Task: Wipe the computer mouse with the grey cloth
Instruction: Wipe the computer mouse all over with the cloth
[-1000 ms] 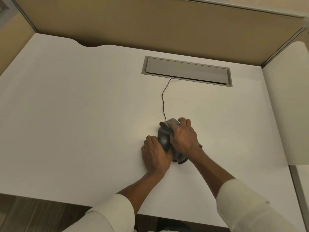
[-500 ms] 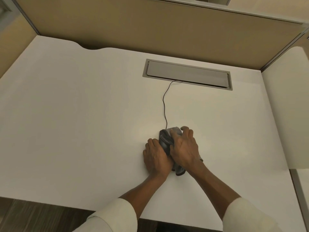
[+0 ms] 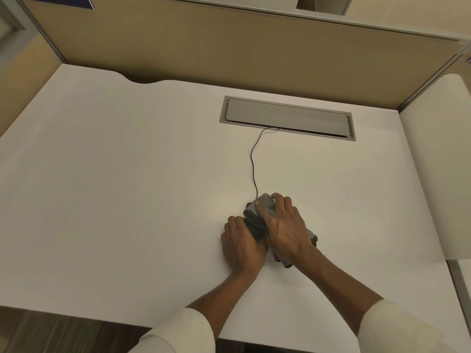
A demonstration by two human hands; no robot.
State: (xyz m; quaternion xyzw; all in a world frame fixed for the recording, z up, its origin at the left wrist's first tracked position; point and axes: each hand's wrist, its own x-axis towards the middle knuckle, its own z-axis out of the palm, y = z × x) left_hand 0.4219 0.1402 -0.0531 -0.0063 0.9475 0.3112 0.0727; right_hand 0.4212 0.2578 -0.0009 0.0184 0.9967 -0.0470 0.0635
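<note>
A dark computer mouse (image 3: 254,226) sits on the white desk (image 3: 127,187), mostly covered by my hands. My left hand (image 3: 240,247) clasps its left side and rear. My right hand (image 3: 284,229) presses the grey cloth (image 3: 265,202) over the top and front of the mouse. More cloth sticks out under my right wrist at the right. The mouse's thin black cable (image 3: 253,159) runs away from me to the cable hatch.
A grey cable hatch (image 3: 286,118) is set into the desk at the back. Beige partition panels (image 3: 229,52) wall the desk behind and on both sides. A neighbouring white desk (image 3: 438,161) lies to the right. The desk's front edge is near my sleeves.
My right hand and the cloth have slid slightly forward over the front of the mouse. The left hand stays on the mouse. The camera has tilted up a little.
</note>
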